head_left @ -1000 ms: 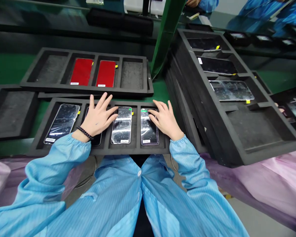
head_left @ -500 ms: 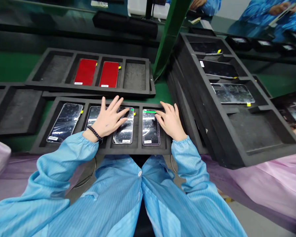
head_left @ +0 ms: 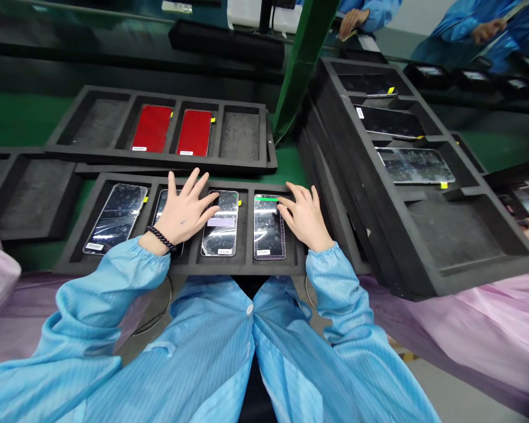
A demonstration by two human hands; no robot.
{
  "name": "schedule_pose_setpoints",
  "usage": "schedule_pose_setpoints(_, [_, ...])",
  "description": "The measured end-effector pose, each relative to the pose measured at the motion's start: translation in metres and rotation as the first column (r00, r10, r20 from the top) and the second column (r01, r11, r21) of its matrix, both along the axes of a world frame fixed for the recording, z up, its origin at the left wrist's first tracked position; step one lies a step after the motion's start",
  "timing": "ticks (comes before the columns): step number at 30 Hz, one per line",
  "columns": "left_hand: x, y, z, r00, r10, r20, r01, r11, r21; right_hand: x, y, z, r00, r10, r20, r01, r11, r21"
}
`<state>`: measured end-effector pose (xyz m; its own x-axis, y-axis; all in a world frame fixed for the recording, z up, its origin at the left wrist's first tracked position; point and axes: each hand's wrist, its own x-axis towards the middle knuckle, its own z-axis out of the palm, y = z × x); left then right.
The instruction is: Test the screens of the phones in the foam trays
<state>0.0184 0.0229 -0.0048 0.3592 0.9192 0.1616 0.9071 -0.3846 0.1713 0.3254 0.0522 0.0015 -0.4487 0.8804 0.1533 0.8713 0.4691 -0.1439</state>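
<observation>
In front of me a black foam tray [head_left: 242,267] holds several smartphones, one per compartment. My left hand [head_left: 183,208], fingers spread, covers much of the second phone [head_left: 161,205] and reaches over the left edge of the third phone [head_left: 220,235], which shows a pale bar on its dark screen. My right hand [head_left: 306,214] is open at the rightmost phone [head_left: 268,235], its thumb and index finger at the upper right of the screen. A green strip and a grid border show on that screen. The leftmost phone [head_left: 117,217] lies dark and untouched.
Behind lies another foam tray [head_left: 158,157] with two red-screened phones [head_left: 152,128]. A tall stack of foam trays [head_left: 379,235] stands at right, its top one holding three phones. A green post [head_left: 300,70] rises between them. Co-workers' hands [head_left: 355,22] show at the back.
My left hand has shifted slightly left, uncovering more of the third phone. That phone's grid border has gone and a pale bar appears. My right hand has stayed nearly still.
</observation>
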Motion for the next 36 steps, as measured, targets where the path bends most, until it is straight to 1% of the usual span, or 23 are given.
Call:
schedule_pose_setpoints(5, [-0.003,-0.008,0.003,0.999,-0.011,0.048,0.011,1.0,0.001,-0.001,0.0,0.0,1.0,0.001,-0.007,-0.001,1.0,-0.003])
schedule_pose_setpoints(8, [-0.004,-0.012,0.0,0.997,-0.02,0.075,0.02,1.0,-0.01,0.0,0.001,-0.002,1.0,0.005,-0.019,-0.005,1.0,0.0])
schedule_pose_setpoints(11, [-0.005,-0.012,-0.003,0.997,-0.029,0.065,0.03,0.999,-0.023,0.001,0.001,-0.003,1.0,0.007,-0.023,-0.007,1.0,0.003])
schedule_pose_setpoints(14, [-0.001,-0.008,-0.004,0.998,-0.038,0.047,0.04,0.999,-0.03,0.001,0.002,-0.003,1.0,0.012,-0.024,-0.012,1.0,0.01])
schedule_pose_setpoints(18, [0.011,0.005,-0.007,0.997,-0.074,0.009,0.074,0.996,-0.041,0.001,0.002,-0.002,1.0,0.011,-0.02,-0.011,1.0,0.006])
schedule_pose_setpoints(21, [0.018,0.012,-0.011,0.997,-0.074,-0.009,0.074,0.997,-0.036,0.0,0.002,-0.001,1.0,0.004,-0.01,-0.004,1.0,-0.008])
schedule_pose_setpoints(25, [0.017,0.012,-0.012,0.999,-0.051,-0.002,0.051,0.999,-0.01,0.0,0.001,-0.001,1.0,0.004,-0.017,-0.004,1.0,-0.008])
schedule_pose_setpoints(32, [0.0,-0.003,-0.002,0.999,0.046,-0.018,-0.046,0.999,0.007,0.001,0.001,-0.001,1.0,0.001,-0.013,-0.002,1.0,-0.011])
schedule_pose_setpoints(36, [-0.004,-0.007,-0.001,0.996,0.092,-0.006,-0.092,0.996,0.006,0.001,0.001,-0.002,1.0,0.002,-0.005,-0.002,1.0,-0.012])
